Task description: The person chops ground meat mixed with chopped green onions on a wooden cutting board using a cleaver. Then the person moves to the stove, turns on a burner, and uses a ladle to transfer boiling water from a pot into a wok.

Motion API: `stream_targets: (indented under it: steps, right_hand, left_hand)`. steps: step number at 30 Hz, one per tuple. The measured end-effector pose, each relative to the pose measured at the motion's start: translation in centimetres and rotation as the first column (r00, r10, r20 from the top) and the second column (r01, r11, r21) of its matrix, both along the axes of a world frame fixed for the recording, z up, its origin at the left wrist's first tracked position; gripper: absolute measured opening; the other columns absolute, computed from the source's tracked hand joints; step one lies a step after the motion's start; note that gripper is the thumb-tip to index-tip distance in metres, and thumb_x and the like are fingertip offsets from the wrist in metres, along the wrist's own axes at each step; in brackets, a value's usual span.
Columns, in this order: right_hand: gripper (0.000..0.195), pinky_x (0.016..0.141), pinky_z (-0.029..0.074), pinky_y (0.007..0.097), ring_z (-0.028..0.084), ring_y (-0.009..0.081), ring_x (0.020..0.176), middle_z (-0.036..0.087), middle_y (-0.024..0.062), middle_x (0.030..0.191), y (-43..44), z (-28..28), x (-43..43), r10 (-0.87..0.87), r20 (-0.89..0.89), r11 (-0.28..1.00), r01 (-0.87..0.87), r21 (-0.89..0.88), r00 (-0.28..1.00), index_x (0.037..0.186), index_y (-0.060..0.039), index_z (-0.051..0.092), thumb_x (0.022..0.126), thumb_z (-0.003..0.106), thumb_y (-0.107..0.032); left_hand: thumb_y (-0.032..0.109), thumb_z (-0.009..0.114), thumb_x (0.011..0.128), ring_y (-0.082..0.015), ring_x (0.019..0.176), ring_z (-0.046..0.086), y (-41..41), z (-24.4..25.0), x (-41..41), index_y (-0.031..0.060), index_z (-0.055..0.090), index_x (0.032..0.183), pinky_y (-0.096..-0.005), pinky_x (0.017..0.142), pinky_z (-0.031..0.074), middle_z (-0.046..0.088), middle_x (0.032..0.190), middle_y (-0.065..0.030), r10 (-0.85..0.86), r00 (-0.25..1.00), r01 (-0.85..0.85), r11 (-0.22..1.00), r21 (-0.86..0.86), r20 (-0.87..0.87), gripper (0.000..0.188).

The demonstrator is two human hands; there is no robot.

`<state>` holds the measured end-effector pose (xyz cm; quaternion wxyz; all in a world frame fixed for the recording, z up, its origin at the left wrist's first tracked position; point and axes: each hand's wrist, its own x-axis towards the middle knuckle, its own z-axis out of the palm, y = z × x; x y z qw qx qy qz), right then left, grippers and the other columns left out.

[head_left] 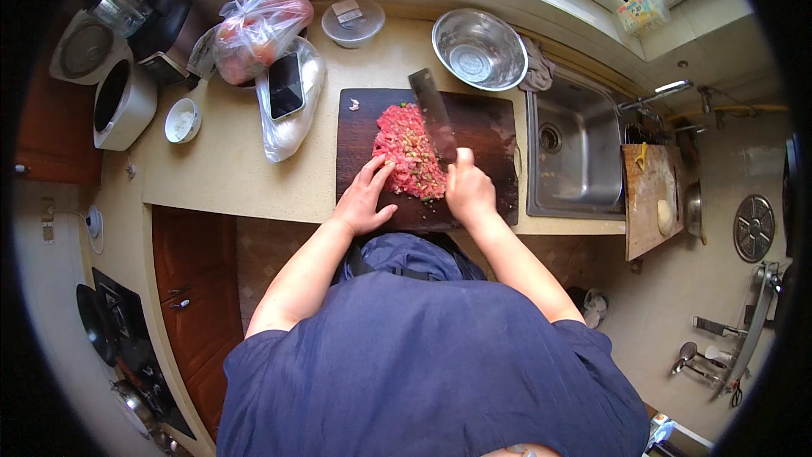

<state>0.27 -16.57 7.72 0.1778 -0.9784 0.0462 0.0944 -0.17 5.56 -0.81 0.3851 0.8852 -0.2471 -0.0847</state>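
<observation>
A heap of chopped raw meat point(406, 152) mixed with green bits lies on a dark wooden cutting board point(485, 120). My right hand point(471, 190) grips the handle of a cleaver point(433, 111), whose broad blade stands along the right side of the heap, pointing away from me. The fingertips of my left hand point(366, 198) touch the meat's lower left edge, with the thumb apart and nothing held. A small pale scrap point(354, 104) sits at the board's upper left corner.
Behind the board is a steel bowl point(480, 49); a steel sink point(577, 139) lies to the right. To the left are a phone point(286, 86) on a plastic bag, a bag of red produce point(260, 32) and a small white bowl point(183, 121). A lidded container point(353, 24) stands farther back.
</observation>
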Motion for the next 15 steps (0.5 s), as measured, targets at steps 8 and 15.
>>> stream_targets:
  steps: [8,15]
  right_hand:
    - [0.025,0.069,0.050,0.0554,0.065,0.0455,0.076,0.065,0.0260,0.078,0.4,-1.2,0.2,0.062,-0.024,0.998,-0.062,-0.016,0.998,0.110,-0.0004,0.043,0.092,0.045,-0.018]
    - [0.025,0.065,0.049,0.0578,0.063,0.0462,0.072,0.064,0.0255,0.074,-0.6,-1.5,-0.1,0.061,0.067,0.998,-0.063,0.026,0.996,0.109,-0.0038,0.041,0.092,0.051,-0.019]
  left_hand:
    - [0.020,0.074,0.072,-0.0388,0.134,0.033,-0.1,0.0,0.1,0.0121,0.032,0.144,-0.0431,0.110,0.034,0.027,0.147,-0.0171,0.005,1.000,-0.005,1.000,0.008,0.006,0.085]
    - [0.020,0.075,0.071,-0.0378,0.135,0.032,0.1,0.2,0.1,0.0122,0.032,0.144,-0.0430,0.111,0.033,0.026,0.148,-0.0168,-0.005,1.000,0.005,1.000,0.018,0.000,0.085]
